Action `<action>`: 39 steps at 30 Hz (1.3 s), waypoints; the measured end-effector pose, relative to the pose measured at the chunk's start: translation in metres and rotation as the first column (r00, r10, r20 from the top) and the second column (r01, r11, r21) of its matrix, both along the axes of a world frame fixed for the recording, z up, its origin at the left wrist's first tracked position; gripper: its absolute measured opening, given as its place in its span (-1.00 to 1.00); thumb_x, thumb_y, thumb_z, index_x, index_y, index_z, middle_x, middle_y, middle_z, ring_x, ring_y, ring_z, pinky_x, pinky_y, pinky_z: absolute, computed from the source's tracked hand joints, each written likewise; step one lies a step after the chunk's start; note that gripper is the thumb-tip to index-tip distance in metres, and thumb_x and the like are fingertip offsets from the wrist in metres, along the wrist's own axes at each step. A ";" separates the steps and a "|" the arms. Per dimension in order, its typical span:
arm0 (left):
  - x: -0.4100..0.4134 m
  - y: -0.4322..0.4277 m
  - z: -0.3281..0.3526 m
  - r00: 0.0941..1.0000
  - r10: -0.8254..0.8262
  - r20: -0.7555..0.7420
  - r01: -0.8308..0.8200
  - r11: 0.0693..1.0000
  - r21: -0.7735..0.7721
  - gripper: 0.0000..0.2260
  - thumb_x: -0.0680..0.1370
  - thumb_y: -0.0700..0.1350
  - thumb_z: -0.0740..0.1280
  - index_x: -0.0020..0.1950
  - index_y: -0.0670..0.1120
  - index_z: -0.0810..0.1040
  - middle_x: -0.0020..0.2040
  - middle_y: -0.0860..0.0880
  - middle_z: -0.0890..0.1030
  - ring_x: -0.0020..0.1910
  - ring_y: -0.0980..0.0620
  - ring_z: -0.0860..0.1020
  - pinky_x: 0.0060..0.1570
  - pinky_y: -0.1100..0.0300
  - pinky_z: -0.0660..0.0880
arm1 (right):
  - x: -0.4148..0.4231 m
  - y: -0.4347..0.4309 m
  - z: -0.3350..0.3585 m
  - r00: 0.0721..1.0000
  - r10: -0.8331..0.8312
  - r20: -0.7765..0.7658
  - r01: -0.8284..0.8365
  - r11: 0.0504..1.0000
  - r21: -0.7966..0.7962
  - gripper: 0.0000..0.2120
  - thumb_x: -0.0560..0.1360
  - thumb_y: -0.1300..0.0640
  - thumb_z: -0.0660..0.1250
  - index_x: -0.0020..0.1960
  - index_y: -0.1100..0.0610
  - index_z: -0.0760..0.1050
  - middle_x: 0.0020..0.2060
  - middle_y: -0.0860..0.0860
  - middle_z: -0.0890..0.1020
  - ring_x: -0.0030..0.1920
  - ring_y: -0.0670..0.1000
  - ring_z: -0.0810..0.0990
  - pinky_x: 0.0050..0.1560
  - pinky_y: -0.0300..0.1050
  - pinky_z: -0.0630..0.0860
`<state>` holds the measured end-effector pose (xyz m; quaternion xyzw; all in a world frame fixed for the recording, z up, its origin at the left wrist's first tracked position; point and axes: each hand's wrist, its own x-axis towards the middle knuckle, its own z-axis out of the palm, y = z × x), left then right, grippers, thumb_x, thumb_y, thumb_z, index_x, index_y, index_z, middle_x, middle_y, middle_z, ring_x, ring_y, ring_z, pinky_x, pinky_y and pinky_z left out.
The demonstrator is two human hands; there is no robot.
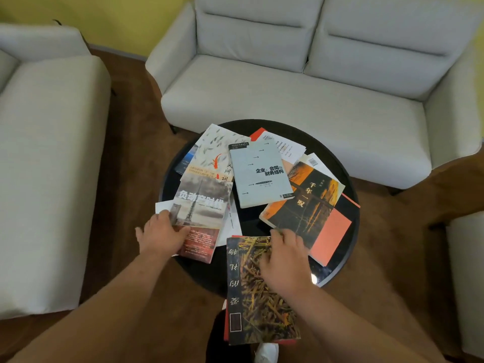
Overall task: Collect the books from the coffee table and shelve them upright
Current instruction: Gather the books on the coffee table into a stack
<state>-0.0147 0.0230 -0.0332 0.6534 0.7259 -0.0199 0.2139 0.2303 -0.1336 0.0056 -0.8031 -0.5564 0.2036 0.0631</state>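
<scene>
Ochre book (262, 310) "爱的礼物" under right hand (285, 260)

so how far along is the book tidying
Barely started. Nothing looks shelved: no shelf is in view and the coffee table is covered in books. In hand: the left hand grips the tower-cover book, the right hand lies on the branch-cover book overhanging the near edge. To do: the grey book, the orange book, the fish-cover book and others underneath.

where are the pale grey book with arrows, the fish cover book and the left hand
pale grey book (260, 176): head view, middle of its front cover
fish-cover book (217, 150): head view, upper part of its cover
left hand (161, 233): head view, back of the hand
</scene>
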 end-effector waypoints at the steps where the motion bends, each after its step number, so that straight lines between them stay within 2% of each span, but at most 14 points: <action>1: -0.004 0.009 -0.003 0.998 -0.054 0.016 0.054 0.998 -0.009 -0.39 0.39 0.27 0.45 0.29 -0.05 0.44 0.33 -0.11 0.51 0.33 -0.18 0.47 0.37 -0.21 0.38 | -0.003 0.006 -0.001 0.994 0.109 0.002 -0.109 0.994 -0.012 -0.44 0.58 -0.08 0.20 0.55 0.04 0.28 0.48 0.09 0.35 0.49 0.14 0.28 0.52 0.08 0.24; 5: -0.019 0.036 -0.005 0.978 -0.194 0.079 0.203 0.972 -0.118 -0.07 0.34 0.31 0.49 0.56 -0.03 0.18 0.59 -0.12 0.20 0.58 -0.19 0.13 0.50 -0.28 0.15 | -0.005 0.019 -0.017 0.923 0.384 -0.002 -0.379 0.909 -0.175 -0.28 0.56 -0.34 0.12 0.63 -0.15 -0.01 0.65 0.08 0.03 0.64 0.15 -0.06 0.57 0.08 -0.20; 8: -0.020 0.054 -0.002 0.959 -0.283 0.025 0.282 0.939 -0.196 -0.06 0.26 0.40 0.47 0.50 0.03 0.25 0.49 -0.08 0.37 0.50 -0.16 0.31 0.46 -0.30 0.20 | 0.000 0.007 -0.032 0.918 0.395 0.040 -0.379 0.901 -0.211 -0.26 0.56 -0.43 -0.22 0.63 -0.15 -0.30 0.65 0.10 -0.16 0.64 0.14 -0.23 0.53 0.05 -0.36; 11: -0.014 0.065 0.005 0.945 -0.323 -0.045 0.296 0.909 -0.295 -0.07 0.23 0.42 0.48 0.47 0.03 0.28 0.38 -0.15 0.40 0.37 -0.18 0.41 0.36 -0.18 0.38 | 0.000 0.003 -0.035 0.920 0.389 0.041 -0.371 0.901 -0.225 -0.20 0.45 -0.44 -0.39 0.61 -0.13 -0.36 0.65 0.12 -0.22 0.63 0.15 -0.28 0.52 0.05 -0.39; 15: -0.025 0.069 0.018 0.981 -0.106 0.160 0.174 0.841 -0.513 -0.11 0.06 0.40 0.57 0.24 -0.09 0.58 0.15 -0.11 0.66 0.13 -0.09 0.64 0.24 -0.04 0.54 | 0.000 0.005 -0.036 0.918 0.391 0.062 -0.368 0.901 -0.228 -0.27 0.58 -0.40 -0.23 0.62 -0.11 -0.34 0.65 0.12 -0.11 0.64 0.17 -0.19 0.57 0.09 -0.32; 18: -0.035 0.055 0.032 0.948 0.047 0.315 0.166 0.772 -0.614 -0.54 0.25 0.12 0.61 0.02 -0.11 0.67 -0.13 -0.03 0.76 -0.09 -0.02 0.72 0.00 0.13 0.58 | 0.000 0.004 -0.035 0.917 0.393 0.062 -0.370 0.899 -0.234 -0.27 0.58 -0.39 -0.20 0.63 -0.11 -0.31 0.65 0.11 -0.03 0.64 0.17 -0.13 0.60 0.13 -0.26; 21: -0.042 0.031 0.043 0.867 0.177 0.465 0.162 0.784 -0.599 -0.70 0.42 -0.08 0.54 0.08 -0.18 0.65 -0.07 -0.12 0.75 -0.09 -0.08 0.73 -0.05 0.11 0.60 | 0.000 0.005 -0.034 0.918 0.392 0.062 -0.370 0.901 -0.227 -0.27 0.57 -0.39 -0.21 0.63 -0.11 -0.30 0.65 0.12 0.02 0.64 0.18 -0.09 0.60 0.12 -0.26; 24: -0.055 0.007 0.056 0.759 0.286 0.585 0.140 0.806 -0.575 -0.66 0.42 -0.15 0.52 0.15 -0.22 0.61 -0.01 -0.19 0.74 -0.05 -0.16 0.72 -0.07 0.07 0.64 | 0.000 0.005 -0.033 0.917 0.393 0.061 -0.372 0.902 -0.219 -0.27 0.58 -0.39 -0.20 0.63 -0.10 -0.29 0.64 0.14 0.02 0.64 0.19 -0.08 0.59 0.12 -0.26; 28: -0.075 -0.014 0.070 0.633 0.349 0.691 0.073 0.862 -0.502 -0.31 0.02 0.11 0.71 0.06 -0.17 0.69 0.01 -0.19 0.73 -0.03 -0.20 0.72 -0.09 0.02 0.67 | 0.000 0.004 -0.032 0.912 0.404 0.068 -0.381 0.898 -0.221 -0.27 0.59 -0.38 -0.22 0.64 -0.08 -0.28 0.65 0.14 0.00 0.64 0.18 -0.09 0.60 0.13 -0.25; 31: -0.082 -0.035 0.085 0.551 0.392 0.737 -0.008 0.885 -0.465 -0.40 -0.08 0.09 0.72 -0.12 -0.10 0.75 -0.11 -0.21 0.74 -0.21 -0.13 0.73 -0.25 0.07 0.66 | 0.001 0.005 -0.028 0.914 0.402 0.058 -0.378 0.894 -0.242 -0.28 0.60 -0.37 -0.20 0.64 -0.07 -0.30 0.65 0.14 -0.06 0.64 0.17 -0.13 0.57 0.10 -0.29; 34: -0.077 -0.061 0.094 0.453 0.470 0.757 -0.109 0.873 -0.476 -0.60 0.14 -0.12 0.66 -0.10 -0.22 0.69 -0.13 -0.26 0.73 -0.28 -0.12 0.72 -0.36 0.13 0.65 | -0.007 0.009 -0.012 0.945 0.322 -0.057 -0.327 0.931 -0.162 -0.31 0.63 -0.27 0.05 0.66 -0.04 -0.07 0.65 0.09 -0.05 0.64 0.14 -0.11 0.54 0.00 -0.26; 36: -0.063 -0.079 0.097 0.432 0.465 0.772 -0.137 0.881 -0.453 -0.64 0.23 -0.17 0.60 -0.03 -0.21 0.67 -0.09 -0.24 0.73 -0.18 -0.17 0.73 -0.25 0.06 0.66 | -0.022 0.012 0.011 0.939 0.130 -0.319 -0.117 0.991 0.062 -0.49 0.61 -0.15 0.25 0.51 0.01 0.37 0.51 0.03 0.33 0.54 0.05 0.25 0.58 -0.03 0.11; 37: -0.052 -0.089 0.098 0.446 0.451 0.773 -0.138 0.888 -0.439 -0.67 0.28 -0.19 0.57 0.01 -0.19 0.66 -0.06 -0.22 0.74 -0.12 -0.20 0.72 -0.15 0.00 0.64 | -0.029 0.014 0.024 0.862 0.032 -0.506 0.026 0.994 0.107 -0.61 0.60 -0.12 0.29 0.35 0.03 0.53 0.33 -0.02 0.52 0.37 -0.01 0.45 0.48 -0.02 0.36; 39: -0.030 -0.108 0.096 0.475 0.431 0.768 -0.136 0.898 -0.419 -0.77 0.41 -0.28 0.48 0.06 -0.18 0.65 -0.06 -0.18 0.74 -0.07 -0.20 0.72 -0.03 -0.06 0.61 | -0.037 0.015 0.049 0.631 -0.116 -0.767 0.155 0.988 -0.021 -0.60 0.56 -0.25 0.27 0.11 0.04 0.65 0.02 -0.07 0.69 0.08 -0.06 0.63 0.16 0.00 0.56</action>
